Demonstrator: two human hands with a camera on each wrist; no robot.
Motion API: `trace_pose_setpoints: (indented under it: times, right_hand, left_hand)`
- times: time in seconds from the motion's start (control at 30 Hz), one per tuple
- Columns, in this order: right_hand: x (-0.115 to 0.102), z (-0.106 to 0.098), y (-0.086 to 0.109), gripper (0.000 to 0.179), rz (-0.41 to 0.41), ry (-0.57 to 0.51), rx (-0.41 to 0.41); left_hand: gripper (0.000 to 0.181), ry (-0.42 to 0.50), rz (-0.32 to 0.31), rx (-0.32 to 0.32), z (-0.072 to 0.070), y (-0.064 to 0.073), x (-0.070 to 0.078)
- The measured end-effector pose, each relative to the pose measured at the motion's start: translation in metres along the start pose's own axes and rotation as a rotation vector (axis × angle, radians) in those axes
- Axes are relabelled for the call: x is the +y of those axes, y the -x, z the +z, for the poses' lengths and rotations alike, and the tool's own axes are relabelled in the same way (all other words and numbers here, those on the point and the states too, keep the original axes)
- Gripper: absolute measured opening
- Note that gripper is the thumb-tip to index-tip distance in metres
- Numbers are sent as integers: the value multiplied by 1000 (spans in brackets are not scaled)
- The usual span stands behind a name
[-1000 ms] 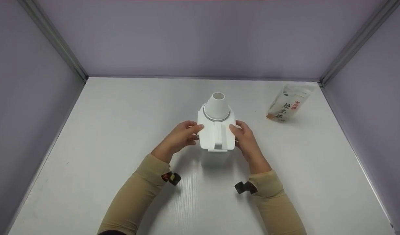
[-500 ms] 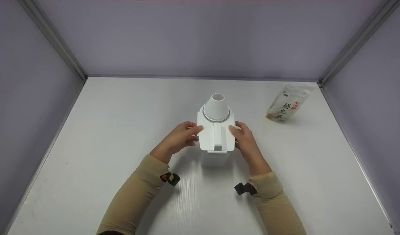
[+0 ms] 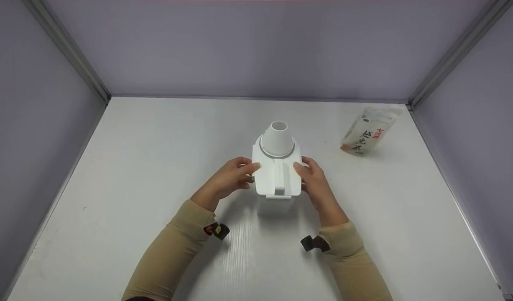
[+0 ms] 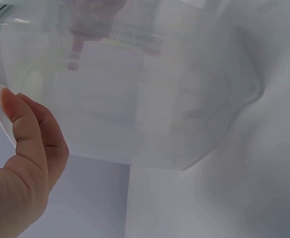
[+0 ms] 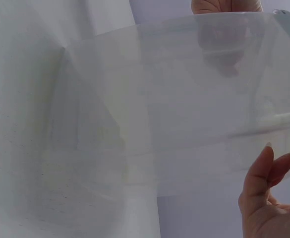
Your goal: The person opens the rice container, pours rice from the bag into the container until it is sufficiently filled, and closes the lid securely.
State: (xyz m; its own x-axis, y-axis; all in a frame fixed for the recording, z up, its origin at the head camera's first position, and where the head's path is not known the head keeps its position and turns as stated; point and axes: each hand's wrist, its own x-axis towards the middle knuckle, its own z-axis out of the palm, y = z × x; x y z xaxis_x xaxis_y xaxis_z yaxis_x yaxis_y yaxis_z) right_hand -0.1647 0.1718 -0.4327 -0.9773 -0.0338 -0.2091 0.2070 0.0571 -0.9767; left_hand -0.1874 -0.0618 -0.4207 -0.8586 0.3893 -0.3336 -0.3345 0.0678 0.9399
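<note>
A clear plastic storage container [image 4: 110,114] stands upright in the middle of the table, its body translucent in both wrist views. On top is its white lid [image 3: 264,179], with a raised handle-like bar and a white cone-shaped cup [image 3: 278,142] at the far end. My left hand [image 3: 231,177] pinches the left edge of the lid, thumb on top and fingers below. At the opposite edge, my right hand [image 3: 315,177] grips in the same way. The container's underside is hidden in the head view; whether the lid is fastened cannot be told.
A rice bag [image 3: 367,131] with printed characters leans at the back right of the white table [image 3: 156,146]. Grey-purple panels [image 3: 256,50] enclose the back and both sides.
Both hands and the container have shifted very slightly toward me. The grip on both lid edges stays the same, and the rice bag rests where it was.
</note>
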Motion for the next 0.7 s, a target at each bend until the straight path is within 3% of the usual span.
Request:
trace_pose_setpoints:
  times: [0.43, 0.7]
  right_hand:
    - [-2, 0, 2, 50, -11, 1, -15]
    - [-31, 6, 21, 48, 8, 25, -30]
  left_hand:
    - [40, -6, 16, 6, -1, 0, 0]
    - [39, -21, 17, 19, 0, -1, 0]
